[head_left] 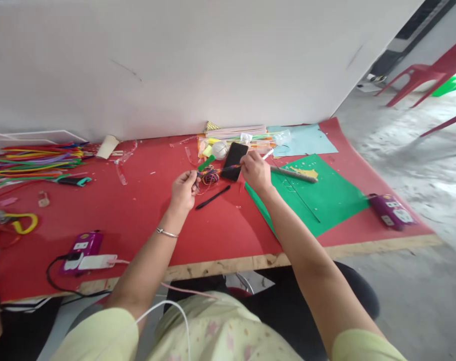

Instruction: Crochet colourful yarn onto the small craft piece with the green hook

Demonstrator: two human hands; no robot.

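A thin multicoloured cord [228, 168] runs between my hands above the red tabletop. Its left end is pinched in my closed left hand [185, 189], while my right hand [255, 170] has its fingers closed on the other end. Dark, mixed-colour yarn [210, 176] is bunched just beside my left fingers. Behind the cord lies a black phone [236, 154], partly covered by it. A green strip [206, 163] and a white ball [219, 150] are close to the yarn. Nearer to me lies a black slim stick-like piece [213, 197]. A white slim object [268, 153] shows past my right fingers.
A green sheet [321, 200] bears a grey rod [293, 174] and a thin dark wire. Coloured pipe cleaners [36, 163] and yellow-handled scissors [25, 223] lie left. Purple power strips [85, 245] sit near both ends. A white panel [175, 65] stands behind the table.
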